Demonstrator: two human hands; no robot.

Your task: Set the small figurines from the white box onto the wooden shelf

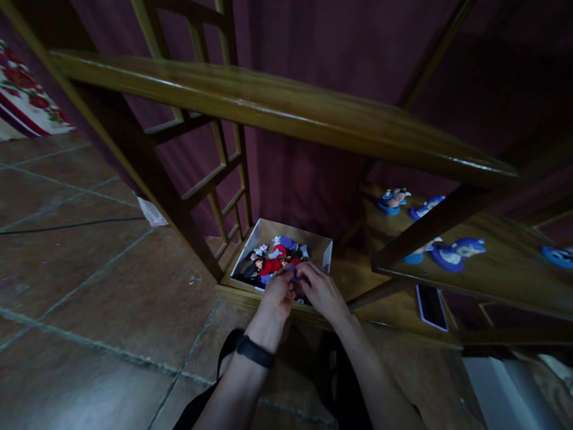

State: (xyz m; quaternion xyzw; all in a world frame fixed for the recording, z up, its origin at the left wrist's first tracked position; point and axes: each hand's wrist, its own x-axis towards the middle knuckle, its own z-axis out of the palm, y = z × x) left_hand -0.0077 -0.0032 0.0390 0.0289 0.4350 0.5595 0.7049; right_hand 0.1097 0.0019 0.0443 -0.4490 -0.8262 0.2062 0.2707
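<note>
My left hand (279,291) and my right hand (319,288) meet over the near edge of a shallow white box (326,254). Their fingers are closed around a small purple piece (294,273), mostly covered by the fingers, so its exact kind is unclear. Inside the box lie several small toy figurines (268,266) in red, black, blue and white, jumbled together. Part of that pile is hidden beneath my hands.
The box stands on the low ledge of a wooden shelf unit, under a thick wooden bar (268,101). More figurines on blue and purple bases (459,254) stand on a shelf to the right. Below them lies a phone (432,307). A lattice panel (219,173) rises behind the box.
</note>
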